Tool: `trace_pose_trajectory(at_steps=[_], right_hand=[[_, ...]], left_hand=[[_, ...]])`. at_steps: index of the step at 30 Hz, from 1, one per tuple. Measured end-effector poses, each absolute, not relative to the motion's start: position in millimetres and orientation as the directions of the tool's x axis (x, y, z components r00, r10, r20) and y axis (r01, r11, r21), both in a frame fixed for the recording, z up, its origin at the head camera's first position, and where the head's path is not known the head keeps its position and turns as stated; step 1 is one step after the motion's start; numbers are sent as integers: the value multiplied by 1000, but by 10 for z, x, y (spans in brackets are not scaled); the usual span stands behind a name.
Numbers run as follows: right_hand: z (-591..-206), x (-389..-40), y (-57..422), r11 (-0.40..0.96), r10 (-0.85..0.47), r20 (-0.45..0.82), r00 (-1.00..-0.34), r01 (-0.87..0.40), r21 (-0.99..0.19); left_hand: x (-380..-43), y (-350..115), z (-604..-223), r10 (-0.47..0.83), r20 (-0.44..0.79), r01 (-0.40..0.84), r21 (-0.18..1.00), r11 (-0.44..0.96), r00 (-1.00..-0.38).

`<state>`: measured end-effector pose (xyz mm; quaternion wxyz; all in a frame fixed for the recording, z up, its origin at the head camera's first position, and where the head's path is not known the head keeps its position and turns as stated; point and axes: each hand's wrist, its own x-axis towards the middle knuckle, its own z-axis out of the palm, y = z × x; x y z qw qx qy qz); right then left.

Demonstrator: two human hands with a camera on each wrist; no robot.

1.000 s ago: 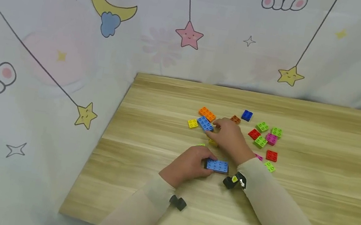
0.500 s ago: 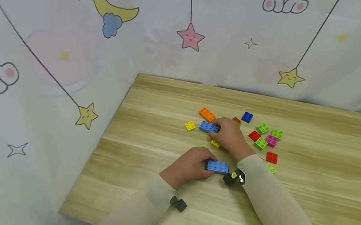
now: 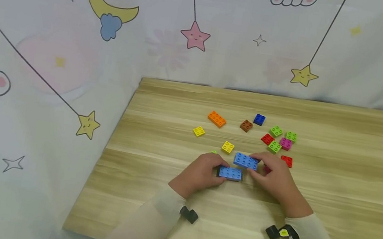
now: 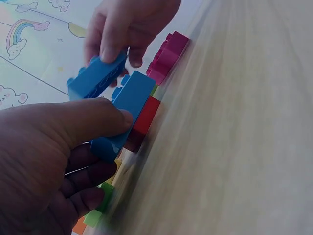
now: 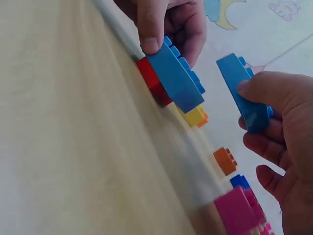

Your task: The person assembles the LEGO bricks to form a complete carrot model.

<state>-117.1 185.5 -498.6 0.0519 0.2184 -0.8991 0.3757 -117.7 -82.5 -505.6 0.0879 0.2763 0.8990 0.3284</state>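
Observation:
Two long light-blue bricks are in hand. My left hand [image 3: 199,174] grips the first blue brick [image 3: 231,173] at its left end, with its studs facing up. A red brick [image 4: 145,122] shows directly beneath that blue brick in the left wrist view. My right hand [image 3: 279,180] pinches the second blue brick [image 3: 244,161] between thumb and fingers by its right end. This second brick is raised just behind the first, slightly tilted, with a gap between the two in the right wrist view. The fingertips behind each brick are partly hidden.
Beyond the hands lie an orange brick [image 3: 217,119], two yellow bricks [image 3: 228,147], a brown brick [image 3: 246,125] and a dark blue brick [image 3: 259,119]. Lime, red and magenta bricks [image 3: 286,144] cluster at the right. A printed cloth [image 3: 229,67] hangs behind the wooden table [image 3: 158,139].
My right hand has turned and taken the second blue brick from beside the orange one, bringing it right and nearer, up to the first. My left hand has stayed in place.

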Motion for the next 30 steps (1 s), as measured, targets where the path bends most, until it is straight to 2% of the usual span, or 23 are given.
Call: trace_pose_trajectory(at_steps=[5,14,30], right_hand=[[-5050,-1018,1944,572,-424,298,-855,-508,-644],[-5085,-1010,1920,518,-521,334,-786,-601,-608],[-5101,-985,1802,527,-513,406,-756,-651,-546]], left_hand=[[-1180,-843,-5084,544,33,437,636,636,-838],[-1198,-850,-5123,560,83,476,637,607,-824],[-1181,-804,-5080,573,79,493,614,617,-816]])
